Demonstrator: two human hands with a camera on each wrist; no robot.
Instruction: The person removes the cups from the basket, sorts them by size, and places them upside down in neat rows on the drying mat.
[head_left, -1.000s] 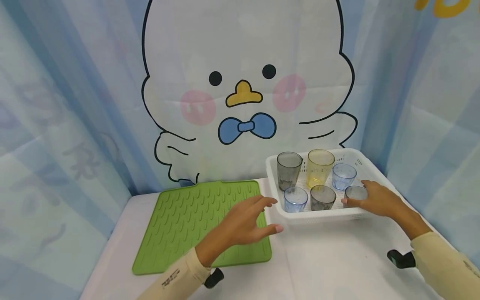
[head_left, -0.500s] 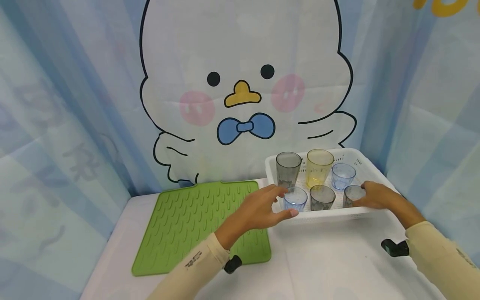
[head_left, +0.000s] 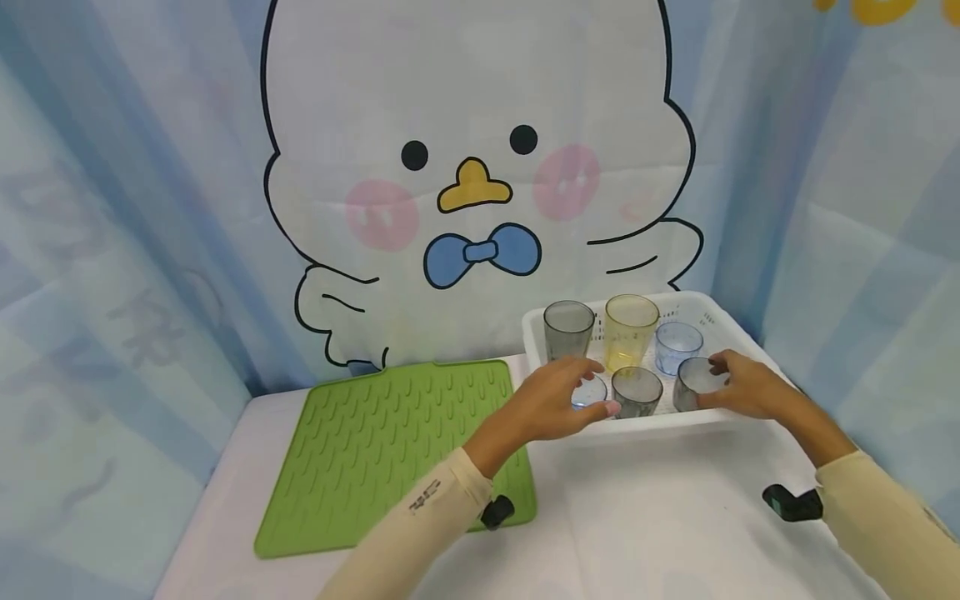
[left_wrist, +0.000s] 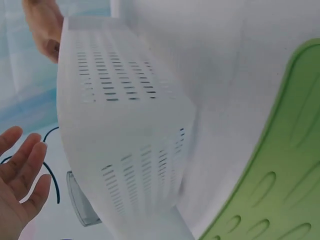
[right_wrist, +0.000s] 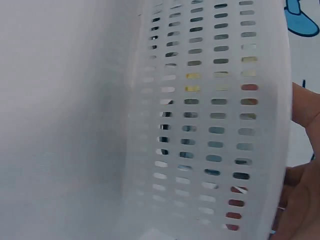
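Note:
At the right end of the white basket (head_left: 645,428), my right hand (head_left: 752,386) grips a short grey glass (head_left: 688,388) between thumb and fingers. The glass leans slightly. My left hand (head_left: 553,402) is over the basket's left front corner, thumb and fingers spread about a short blue glass (head_left: 589,392) that they partly hide. In the left wrist view the fingers of the left hand (left_wrist: 22,175) look relaxed and apart. Between the two hands stands another short grey glass (head_left: 636,393). The basket's wall (right_wrist: 210,125) hides the gripped glass in the right wrist view.
Behind the front row stand a tall grey glass (head_left: 567,327), a tall yellow glass (head_left: 630,331) and a second short blue glass (head_left: 678,347). A green ridged mat (head_left: 390,450) lies left of the basket on the white table (head_left: 645,517). Curtains surround the table.
My left hand has moved right, from over the mat's edge to the blue glass. My right hand has closed round the right grey glass and shifted it slightly left.

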